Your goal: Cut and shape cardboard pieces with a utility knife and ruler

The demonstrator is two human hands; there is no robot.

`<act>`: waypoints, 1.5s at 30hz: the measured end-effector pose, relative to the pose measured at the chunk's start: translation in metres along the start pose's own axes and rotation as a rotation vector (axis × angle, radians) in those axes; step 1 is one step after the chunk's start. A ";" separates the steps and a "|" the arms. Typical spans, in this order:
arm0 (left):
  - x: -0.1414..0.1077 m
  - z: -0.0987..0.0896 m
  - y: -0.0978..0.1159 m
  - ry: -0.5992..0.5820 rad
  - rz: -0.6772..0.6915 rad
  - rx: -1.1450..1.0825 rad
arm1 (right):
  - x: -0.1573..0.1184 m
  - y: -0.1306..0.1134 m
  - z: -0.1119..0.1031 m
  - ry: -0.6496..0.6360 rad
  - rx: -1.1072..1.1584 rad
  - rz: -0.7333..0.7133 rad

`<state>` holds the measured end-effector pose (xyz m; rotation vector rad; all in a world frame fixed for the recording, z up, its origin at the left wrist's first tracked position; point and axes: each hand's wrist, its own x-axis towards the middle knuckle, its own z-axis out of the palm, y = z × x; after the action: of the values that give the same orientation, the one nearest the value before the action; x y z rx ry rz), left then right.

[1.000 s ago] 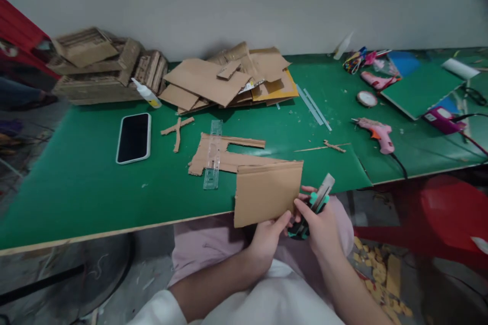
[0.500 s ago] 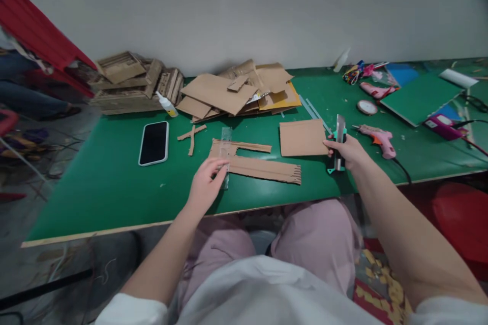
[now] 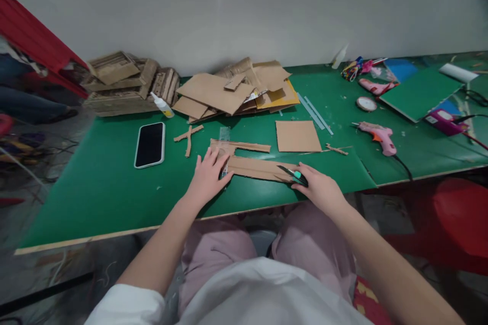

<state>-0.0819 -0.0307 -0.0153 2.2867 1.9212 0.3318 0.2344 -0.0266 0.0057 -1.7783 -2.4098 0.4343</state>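
My left hand point(image 3: 209, 176) lies with fingers spread over a clear ruler point(image 3: 224, 133) and the left end of an L-cut cardboard piece point(image 3: 259, 166). The ruler stands crosswise on that piece. My right hand point(image 3: 320, 184) is closed around a utility knife point(image 3: 300, 177) with a black and green handle, its blade pointing left over the cardboard's right end. Whether the blade touches the cardboard I cannot tell. Just beyond the right hand, a square cardboard piece point(image 3: 298, 136) lies flat, with a thin cardboard scrap point(image 3: 337, 149) to its right.
On the left are a phone point(image 3: 150, 144), crossed cardboard strips point(image 3: 188, 137) and a glue bottle point(image 3: 162, 105). Stacked cardboard point(image 3: 217, 92) and cardboard crates point(image 3: 125, 84) line the wall. A pink glue gun point(image 3: 377, 137), a tape roll point(image 3: 366, 104) and a green board point(image 3: 421, 92) sit right.
My right hand has brought the knife left and nearer, from beside the square piece to the long cardboard's right end. My left hand's fingers have spread flat over the ruler.
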 end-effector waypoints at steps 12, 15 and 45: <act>-0.034 0.003 0.023 0.035 0.096 -0.006 | 0.047 0.002 -0.007 -0.079 -0.150 -0.003; -0.041 0.004 0.035 0.026 0.146 -0.031 | 0.053 0.003 -0.006 -0.086 -0.165 -0.001; -0.003 0.011 0.027 -0.076 0.351 -0.151 | 0.044 0.009 -0.024 -0.113 0.265 0.076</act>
<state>-0.0539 -0.0384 -0.0194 2.4867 1.4024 0.4049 0.2357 0.0214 0.0220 -1.7740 -2.2327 0.8413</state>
